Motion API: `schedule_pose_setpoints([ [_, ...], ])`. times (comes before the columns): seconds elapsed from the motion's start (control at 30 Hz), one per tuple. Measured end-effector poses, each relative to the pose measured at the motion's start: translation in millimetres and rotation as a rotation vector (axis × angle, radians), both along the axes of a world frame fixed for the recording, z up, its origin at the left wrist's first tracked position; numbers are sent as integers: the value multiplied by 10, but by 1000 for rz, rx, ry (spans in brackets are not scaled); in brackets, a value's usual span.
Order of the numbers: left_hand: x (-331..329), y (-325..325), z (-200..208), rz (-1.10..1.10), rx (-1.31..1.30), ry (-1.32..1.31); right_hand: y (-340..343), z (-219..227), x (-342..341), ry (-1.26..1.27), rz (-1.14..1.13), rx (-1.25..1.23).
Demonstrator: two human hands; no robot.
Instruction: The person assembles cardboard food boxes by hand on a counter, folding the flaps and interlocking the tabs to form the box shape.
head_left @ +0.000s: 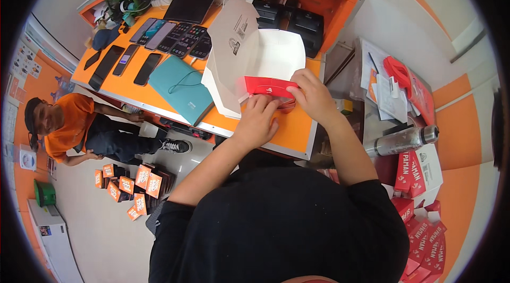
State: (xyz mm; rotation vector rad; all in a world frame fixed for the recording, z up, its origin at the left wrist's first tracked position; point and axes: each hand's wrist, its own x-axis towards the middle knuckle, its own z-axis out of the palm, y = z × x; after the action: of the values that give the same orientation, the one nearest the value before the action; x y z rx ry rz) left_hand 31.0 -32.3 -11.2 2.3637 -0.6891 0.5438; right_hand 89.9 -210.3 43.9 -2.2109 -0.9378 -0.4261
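Note:
A partly folded cardboard box (280, 52), white inside with a red front panel, stands at the front of the orange table (289, 137). Its tall white lid flap (226, 44) rises on the left side. My left hand (258, 121) grips the left lower part of the red panel with bent fingers. At the panel's right corner, my right hand (315, 94) pinches the cardboard between thumb and fingers. The fingers partly hide the red folds below the panel. Beside the lid, a teal notebook (180, 89) with an elastic cord lies flat.
Several phones (159, 36) and a black tablet (189, 6) lie behind the notebook. Black devices (305, 25) stand at the back right. A steel bottle (406, 140) and red boxes (425, 240) are to my right. A person (69, 123) sits at left near stacked small boxes (141, 187).

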Motion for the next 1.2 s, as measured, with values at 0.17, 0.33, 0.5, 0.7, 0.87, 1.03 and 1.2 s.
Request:
schedule_pose_setpoints([
  [0.17,35,62,-66,8,-56,-23,55,-141,43,-73,-20,-96],
  [0.33,102,52,-84,-29,-45,-66,61,-119,-22,11,-134,-50],
  [0.5,100,108,-78,31,-28,-83,188,-143,-46,-103,-123,-86],
  [0.7,128,160,2,-1,-4,-68,264,-146,-64,-87,-155,-9],
  [0.87,172,190,8,1,60,-37,184,-266,-60,-74,-151,-118],
  [1.03,131,165,-26,74,131,-57,189,-30,-133,-160,-105,-280],
  [1.2,77,161,-51,55,142,-30,485,180,-93,-454,10,-373],
])
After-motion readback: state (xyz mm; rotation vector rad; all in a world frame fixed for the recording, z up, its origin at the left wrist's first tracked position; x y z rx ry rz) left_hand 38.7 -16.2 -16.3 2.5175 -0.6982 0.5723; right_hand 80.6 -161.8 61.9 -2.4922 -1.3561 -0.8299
